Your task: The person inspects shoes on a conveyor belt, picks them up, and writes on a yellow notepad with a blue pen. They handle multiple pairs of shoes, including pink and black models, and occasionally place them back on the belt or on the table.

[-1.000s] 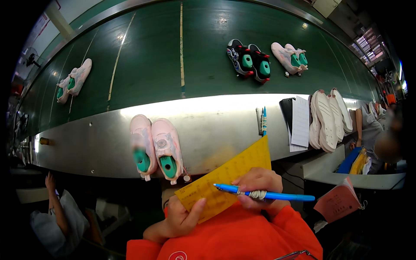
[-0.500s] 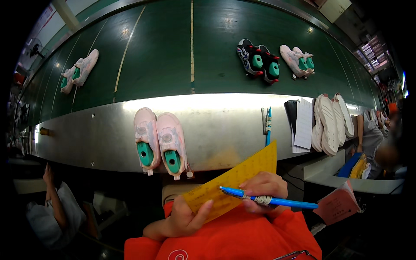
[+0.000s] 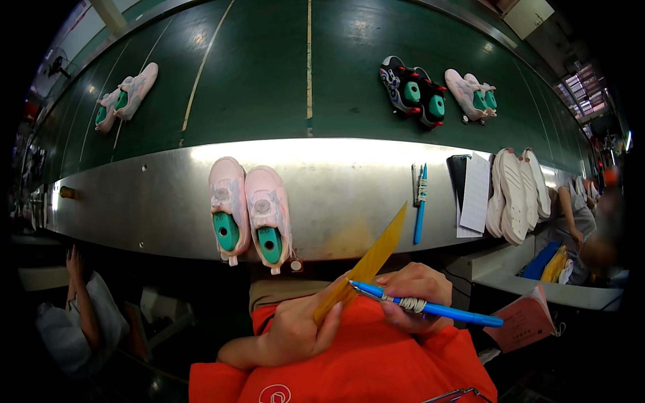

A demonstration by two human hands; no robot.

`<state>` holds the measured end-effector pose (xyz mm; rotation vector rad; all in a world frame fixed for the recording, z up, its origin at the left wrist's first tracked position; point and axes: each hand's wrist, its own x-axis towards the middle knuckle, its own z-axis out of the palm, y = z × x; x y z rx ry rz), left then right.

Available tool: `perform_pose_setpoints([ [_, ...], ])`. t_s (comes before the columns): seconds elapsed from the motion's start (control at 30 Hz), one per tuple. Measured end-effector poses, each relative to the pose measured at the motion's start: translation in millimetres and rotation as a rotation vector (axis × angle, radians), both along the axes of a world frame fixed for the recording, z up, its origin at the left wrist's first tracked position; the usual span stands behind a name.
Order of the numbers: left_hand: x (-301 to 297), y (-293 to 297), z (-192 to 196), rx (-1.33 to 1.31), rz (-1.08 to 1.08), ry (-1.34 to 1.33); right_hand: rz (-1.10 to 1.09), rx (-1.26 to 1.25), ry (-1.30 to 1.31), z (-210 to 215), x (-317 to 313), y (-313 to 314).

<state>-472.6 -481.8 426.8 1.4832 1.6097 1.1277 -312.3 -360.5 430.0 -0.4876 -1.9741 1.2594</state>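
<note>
Between the fingers and thumb of my left hand (image 3: 302, 326) is a yellow card (image 3: 373, 258), turned nearly edge-on. A blue pen (image 3: 443, 312) with pale cord or bands wound round its barrel lies in the grip of my right hand (image 3: 420, 292). Its tip is close to the card's edge; whether they touch, I cannot tell. Just ahead of my hands, on the metal bench (image 3: 336, 201), a pair of pale pink shoes (image 3: 267, 215) stands side by side with green inserts in the openings.
Another blue pen (image 3: 420, 208) lies on the bench, left of white papers (image 3: 476, 195) and upright white soles (image 3: 514, 201). Beyond runs a green conveyor belt (image 3: 255, 80) carrying black shoes (image 3: 413, 94) and pink pairs. A pink booklet (image 3: 527, 322) hangs at right. Other people sit at both sides.
The yellow card has swung from showing its face to nearly edge-on, and my left hand has risen with it. Shoes on the belt have shifted slightly right.
</note>
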Motion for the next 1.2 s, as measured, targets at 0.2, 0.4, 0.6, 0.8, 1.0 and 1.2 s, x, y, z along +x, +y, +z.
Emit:
perform_pose_setpoints([
  [0.2,0,2,-6,0.048,0.02,0.034,0.042,-0.032,-0.031,-4,2,1],
  [0.4,-1,3,-9,0.055,0.0,0.045,0.033,-0.11,-0.036,-4,3,-2],
  [0.6,-3,2,-12,0.035,-0.011,0.057,0.037,-0.139,-0.049,-6,2,-2],
  [0.8,-3,1,-16,0.003,-0.004,0.031,0.016,-0.186,-0.043,-9,0,-3],
  [1.0,-4,4,-15,0.001,0.021,0.009,-0.011,-0.226,-0.044,-16,-2,-6],
  [1.2,-7,2,-25,0.008,0.005,0.022,-0.021,-0.204,-0.037,-18,-4,-6],
])
